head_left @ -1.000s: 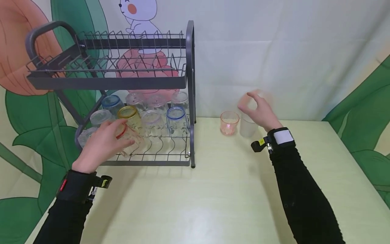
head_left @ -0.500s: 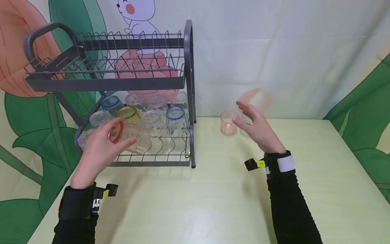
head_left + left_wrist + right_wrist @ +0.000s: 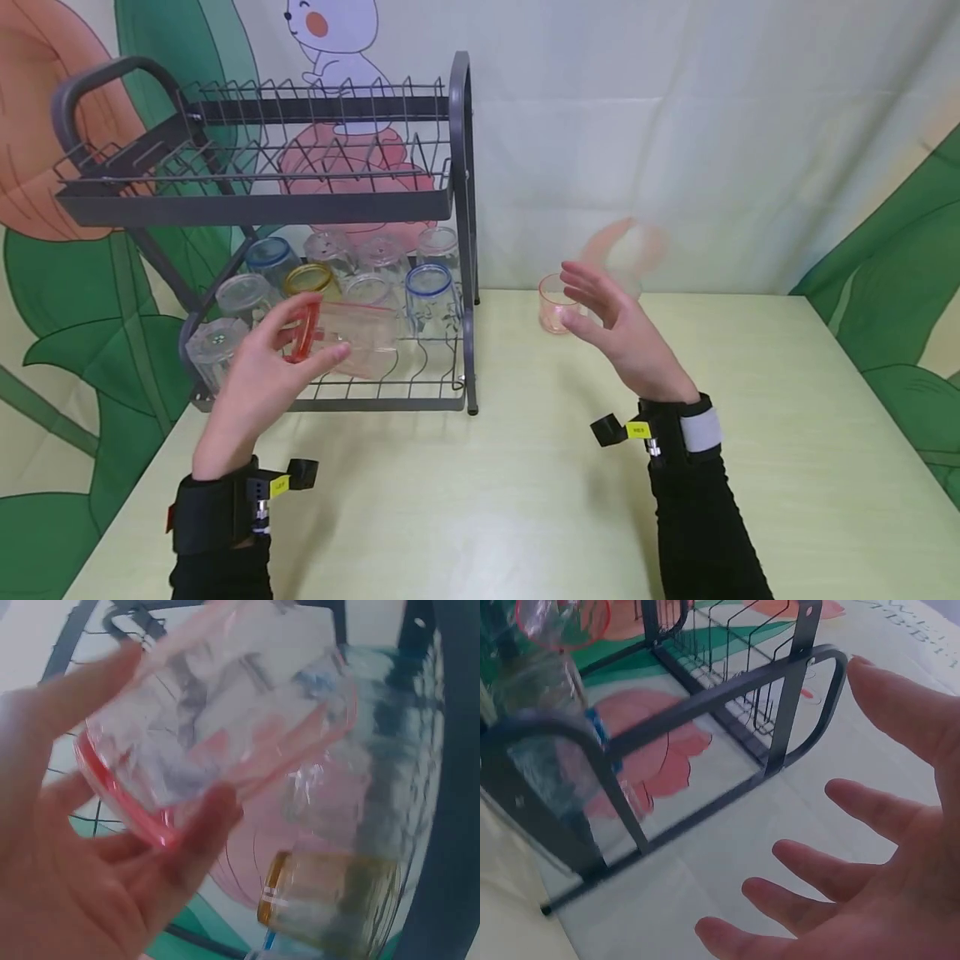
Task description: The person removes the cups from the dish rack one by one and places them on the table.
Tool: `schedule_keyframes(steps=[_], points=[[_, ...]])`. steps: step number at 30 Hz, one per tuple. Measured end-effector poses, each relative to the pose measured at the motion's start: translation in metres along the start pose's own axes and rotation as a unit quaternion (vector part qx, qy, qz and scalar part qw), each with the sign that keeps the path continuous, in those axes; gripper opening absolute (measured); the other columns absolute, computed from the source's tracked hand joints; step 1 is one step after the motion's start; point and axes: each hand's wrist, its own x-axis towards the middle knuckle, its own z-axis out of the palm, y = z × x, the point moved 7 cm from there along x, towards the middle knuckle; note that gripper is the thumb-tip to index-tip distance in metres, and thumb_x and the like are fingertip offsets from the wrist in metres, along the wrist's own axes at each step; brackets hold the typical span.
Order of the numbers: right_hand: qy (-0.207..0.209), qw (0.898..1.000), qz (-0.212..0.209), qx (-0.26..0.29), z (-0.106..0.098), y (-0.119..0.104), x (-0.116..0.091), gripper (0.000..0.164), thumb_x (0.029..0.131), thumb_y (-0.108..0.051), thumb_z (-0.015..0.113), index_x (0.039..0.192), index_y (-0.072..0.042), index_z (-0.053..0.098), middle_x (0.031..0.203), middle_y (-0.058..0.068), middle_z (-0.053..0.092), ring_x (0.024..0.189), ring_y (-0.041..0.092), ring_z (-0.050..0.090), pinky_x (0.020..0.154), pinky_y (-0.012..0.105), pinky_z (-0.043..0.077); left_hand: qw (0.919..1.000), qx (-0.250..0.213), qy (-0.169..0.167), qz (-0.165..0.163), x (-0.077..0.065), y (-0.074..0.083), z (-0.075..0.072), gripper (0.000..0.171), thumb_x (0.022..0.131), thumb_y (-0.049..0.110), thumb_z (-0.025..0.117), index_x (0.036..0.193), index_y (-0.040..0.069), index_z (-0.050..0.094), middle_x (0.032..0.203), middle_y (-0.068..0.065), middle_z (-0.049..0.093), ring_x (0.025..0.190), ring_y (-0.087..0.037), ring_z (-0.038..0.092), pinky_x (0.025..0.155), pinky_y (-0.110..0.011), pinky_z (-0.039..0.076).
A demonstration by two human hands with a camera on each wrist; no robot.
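My left hand (image 3: 255, 379) grips a clear glass with a red rim (image 3: 363, 333) near its mouth. The glass lies on its side in the air, base to the right, in front of the rack's lower shelf. In the left wrist view the thumb and fingers (image 3: 206, 832) pinch around the rim end. My right hand (image 3: 633, 350) hovers over the table with fingers apart and nothing held, as the right wrist view also shows. Just beyond it stands a small pink glass (image 3: 552, 310), partly covered by the fingertips. A frosted glass behind the hand is mostly hidden.
A dark two-tier dish rack (image 3: 255, 208) stands at the left. Its lower shelf carries several upturned glasses, among them a yellow one (image 3: 311, 279) and a blue-rimmed one (image 3: 433, 304). A pale table (image 3: 480, 500) extends in front. Printed cloth (image 3: 675, 150) hangs behind.
My left hand has drawn the red-rimmed glass out from the other glasses and turned it level, moving slightly right. My right hand has come away from the frosted glass, toward me, and its fingers have spread.
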Motion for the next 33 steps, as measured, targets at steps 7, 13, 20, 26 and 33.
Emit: schedule_keyframes(steps=[7, 13, 20, 26, 33], points=[[-0.052, 0.993, -0.031, 0.104, 0.019, -0.01, -0.002, 0.058, 0.098, -0.007, 0.058, 0.151, -0.014, 0.035, 0.153, 0.011, 0.035, 0.141, 0.029, 0.03, 0.11, 0.045, 0.037, 0.9936, -0.102, -0.018, 0.047, -0.003, 0.019, 0.015, 0.071, 0.087, 0.032, 0.075, 0.148, 0.022, 0.041, 0.138, -0.006, 0.049, 0.123, -0.03, 0.05, 0.094, -0.049, 0.049], [-0.075, 0.99, -0.046, 0.11, 0.035, -0.016, -0.004, 0.062, 0.096, -0.011, 0.064, 0.15, -0.013, 0.035, 0.153, 0.01, 0.034, 0.141, 0.029, 0.03, 0.107, 0.045, 0.041, 0.9778, -0.186, -0.048, 0.085, -0.004, 0.037, 0.025, 0.063, 0.089, 0.015, 0.074, 0.144, 0.019, 0.042, 0.137, -0.007, 0.049, 0.121, -0.028, 0.051, 0.089, -0.033, 0.054], [-0.103, 0.988, -0.058, 0.103, 0.055, -0.027, -0.006, 0.064, 0.095, -0.014, 0.066, 0.151, -0.012, 0.035, 0.154, 0.009, 0.032, 0.141, 0.03, 0.031, 0.107, 0.051, 0.039, 0.9545, -0.264, -0.082, 0.112, -0.005, 0.052, 0.04, 0.062, 0.087, 0.0, 0.071, 0.139, 0.018, 0.042, 0.135, -0.011, 0.047, 0.102, -0.031, 0.058, 0.08, -0.03, 0.057], [-0.111, 0.99, -0.058, 0.068, 0.068, -0.034, -0.007, 0.073, 0.091, -0.021, 0.072, 0.152, -0.01, 0.033, 0.154, 0.005, 0.031, 0.14, 0.029, 0.033, 0.102, 0.048, 0.045, 0.9343, -0.315, -0.094, 0.138, -0.003, 0.062, 0.05, 0.063, 0.086, -0.008, 0.069, 0.135, 0.018, 0.041, 0.14, -0.011, 0.043, 0.117, -0.033, 0.052, 0.087, -0.033, 0.056], [-0.117, 0.989, -0.06, 0.075, 0.08, -0.039, -0.009, 0.078, 0.089, -0.019, 0.075, 0.153, -0.016, 0.03, 0.154, 0.009, 0.031, 0.138, 0.031, 0.035, 0.099, 0.049, 0.048, 0.9293, -0.323, -0.1, 0.147, -0.003, 0.069, 0.062, 0.064, 0.083, -0.006, 0.074, 0.131, 0.019, 0.041, 0.141, -0.009, 0.042, 0.121, -0.035, 0.05, 0.089, -0.037, 0.055]])
